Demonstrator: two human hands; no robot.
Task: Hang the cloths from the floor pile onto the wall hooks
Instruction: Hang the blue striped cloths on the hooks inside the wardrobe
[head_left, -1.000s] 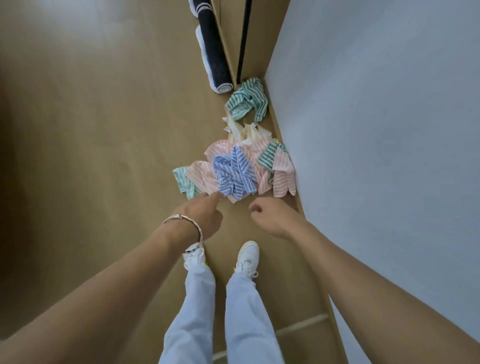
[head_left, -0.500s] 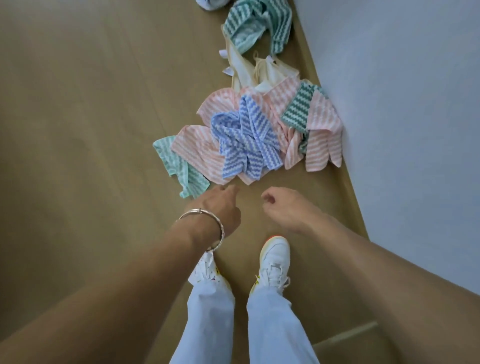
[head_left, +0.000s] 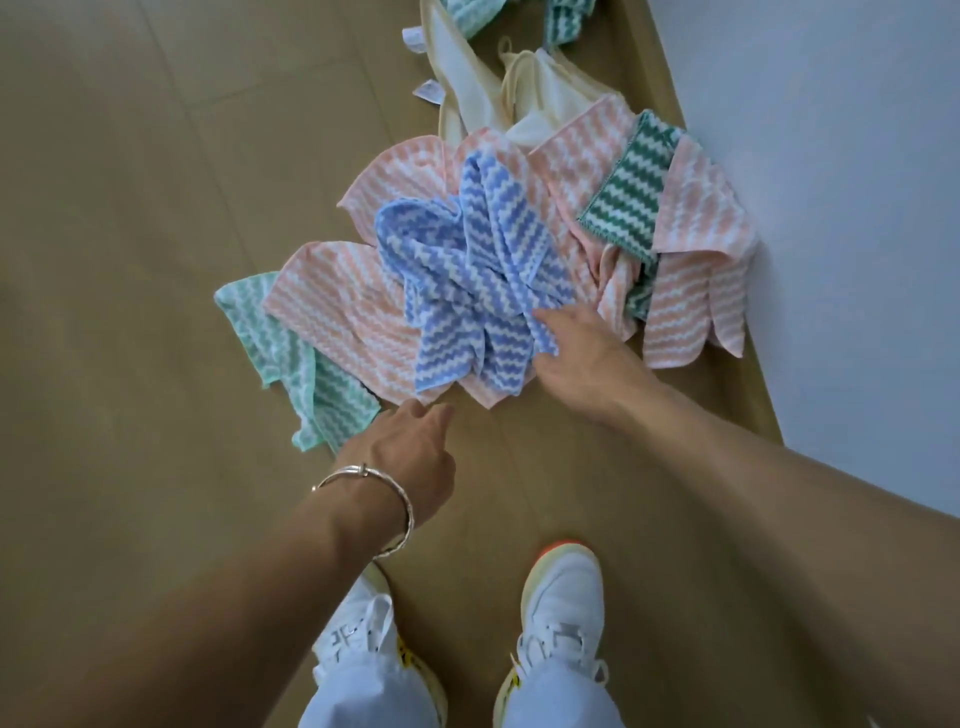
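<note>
A pile of zigzag-striped cloths lies on the wooden floor beside the wall. On top is a crumpled blue cloth (head_left: 467, 275), over pink cloths (head_left: 343, 312), with a mint green cloth (head_left: 291, 358) at the left and a dark green cloth (head_left: 623, 202) at the right. My right hand (head_left: 587, 358) reaches onto the blue cloth's near right edge, fingers spread, a fold of cloth lying across them. My left hand (head_left: 405, 457), with a silver bracelet, hovers just short of the pile's front edge, fingers loosely curled and holding nothing. No wall hooks are in view.
Cream cloths (head_left: 519, 98) and more green ones (head_left: 566, 21) lie further along the wall (head_left: 831, 156) on the right. My two white shoes (head_left: 561, 597) stand just behind the pile. Open wooden floor (head_left: 130, 208) stretches to the left.
The view has dropped closer to the pile. My right hand moved forward from above the floor onto the blue cloth's edge. My left hand stayed near the pile's front edge.
</note>
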